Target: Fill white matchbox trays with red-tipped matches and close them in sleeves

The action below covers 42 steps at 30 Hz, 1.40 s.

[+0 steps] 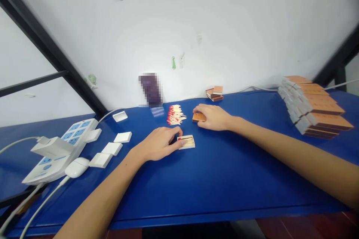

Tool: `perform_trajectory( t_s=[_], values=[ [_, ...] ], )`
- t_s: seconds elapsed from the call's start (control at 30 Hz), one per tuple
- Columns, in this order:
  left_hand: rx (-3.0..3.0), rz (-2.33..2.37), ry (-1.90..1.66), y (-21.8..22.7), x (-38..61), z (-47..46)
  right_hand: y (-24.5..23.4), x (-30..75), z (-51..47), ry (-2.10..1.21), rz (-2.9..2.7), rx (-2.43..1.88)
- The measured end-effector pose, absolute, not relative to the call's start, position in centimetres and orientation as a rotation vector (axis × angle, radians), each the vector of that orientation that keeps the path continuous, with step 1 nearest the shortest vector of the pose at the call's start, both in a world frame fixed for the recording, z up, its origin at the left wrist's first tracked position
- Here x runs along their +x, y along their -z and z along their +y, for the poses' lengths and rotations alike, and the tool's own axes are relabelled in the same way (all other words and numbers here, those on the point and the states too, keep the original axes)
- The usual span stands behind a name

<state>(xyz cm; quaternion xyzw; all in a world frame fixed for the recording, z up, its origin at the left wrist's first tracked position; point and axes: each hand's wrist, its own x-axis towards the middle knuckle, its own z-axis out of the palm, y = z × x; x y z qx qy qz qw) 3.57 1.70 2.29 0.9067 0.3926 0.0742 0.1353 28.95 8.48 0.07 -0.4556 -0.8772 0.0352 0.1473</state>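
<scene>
On the blue table, my left hand (160, 143) grips the left end of a small white matchbox tray (189, 142) between thumb and fingers. Some matches lie in that tray. To the right and farther back, my right hand (212, 116) is closed around an orange matchbox sleeve (198, 117), its fingers over the far side and the thumb on the near side. Between and beyond the hands lies a loose pile of matches (175, 115) with red heads, mostly pointing left.
Several white matchbox trays (112, 148) lie at left, beside a power strip (60, 149) with a white charger (77, 167) and cables. A few matchbox sleeves (214, 93) sit against the wall. Stacked matchboxes (322, 102) stand at right. A blurred dark object (151, 89) leans on the wall.
</scene>
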Motion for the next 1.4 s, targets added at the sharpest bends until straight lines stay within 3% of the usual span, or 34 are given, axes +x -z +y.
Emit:
perform_trajectory(
  t_s=[0.23, 0.43, 1.4],
  values=[
    [2.703, 1.152, -0.207, -2.1, 3.8, 1.6, -0.4, 30.1, 2.3, -0.45, -2.588, -1.066],
    [2.69, 1.167, -0.22, -2.0, 3.9, 1.7, -0.1, 30.8, 0.4, -0.55, -2.487, -0.967],
    [2.727, 1.123, -0.192, -1.5, 4.5, 1.3, -0.9, 32.2, 0.6, -0.578, -2.518, -0.885]
  ],
)
